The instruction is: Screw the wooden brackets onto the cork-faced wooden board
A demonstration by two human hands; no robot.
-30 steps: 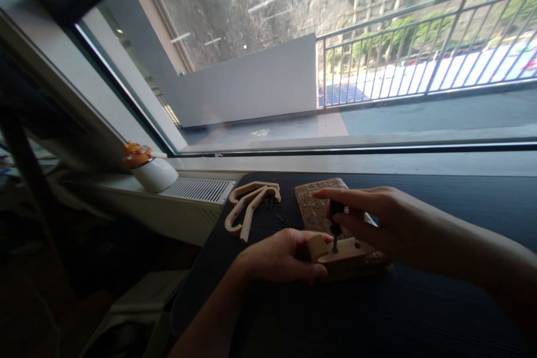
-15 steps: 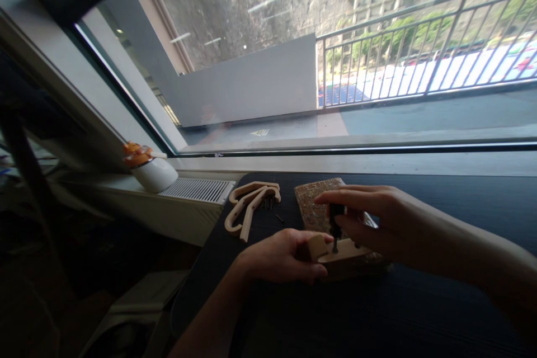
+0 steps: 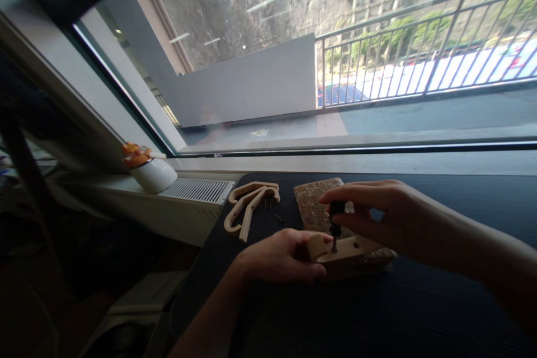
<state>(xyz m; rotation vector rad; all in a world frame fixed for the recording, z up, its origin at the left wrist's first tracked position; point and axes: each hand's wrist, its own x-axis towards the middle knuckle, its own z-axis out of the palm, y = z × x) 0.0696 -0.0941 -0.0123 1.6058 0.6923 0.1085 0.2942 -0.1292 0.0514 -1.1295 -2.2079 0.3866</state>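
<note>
My left hand [image 3: 289, 257] is closed around the curved end of a wooden hook [image 3: 350, 247], which lies on a rough brown board [image 3: 316, 198]. Upright over that hook stands a short black screwdriver [image 3: 337, 213], its tip down at a spot near the curved end. My right hand [image 3: 373, 207] pinches the screwdriver's handle between thumb and fingers. A dark hole shows in the hook to the right of the tip. Whether a screw sits under the tip is too small to tell.
More wooden hooks [image 3: 245, 210] lie at the table's left side, with several screws [image 3: 267, 203] beside them. The dark table [image 3: 440, 201] meets the window sill [image 3: 377, 164]. A white pot with an orange top [image 3: 155, 174] stands on the vented ledge [image 3: 199, 190] at left.
My right hand has shifted slightly and its fingers have changed position on the screwdriver handle, uncovering the hole in the hook. My left hand and the loose hooks stay in place.
</note>
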